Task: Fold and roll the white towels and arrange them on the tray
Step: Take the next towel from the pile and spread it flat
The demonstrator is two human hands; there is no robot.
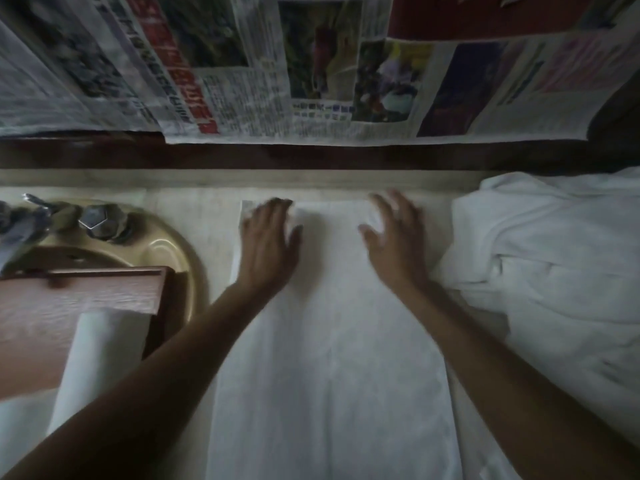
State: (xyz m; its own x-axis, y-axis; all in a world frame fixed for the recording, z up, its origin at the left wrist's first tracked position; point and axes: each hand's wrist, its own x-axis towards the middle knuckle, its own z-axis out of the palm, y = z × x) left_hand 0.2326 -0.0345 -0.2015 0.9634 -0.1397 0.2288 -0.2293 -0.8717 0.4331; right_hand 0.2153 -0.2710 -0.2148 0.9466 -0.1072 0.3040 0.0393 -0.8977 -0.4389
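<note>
Folded white towel [332, 341]: a long narrow strip laid flat on the pale counter [194, 209], running away from the person, probably squared up so a roll can start from its far end. Left hand [268, 237] and right hand [394, 233]: both open, fingers extended over the far corners, gripping nothing; the right is blurred. Surroundings: one rolled towel [100, 344] on the wooden tray [79, 296] partly over the brass sink [173, 251], left; an unfolded towel heap [540, 254], right.
</note>
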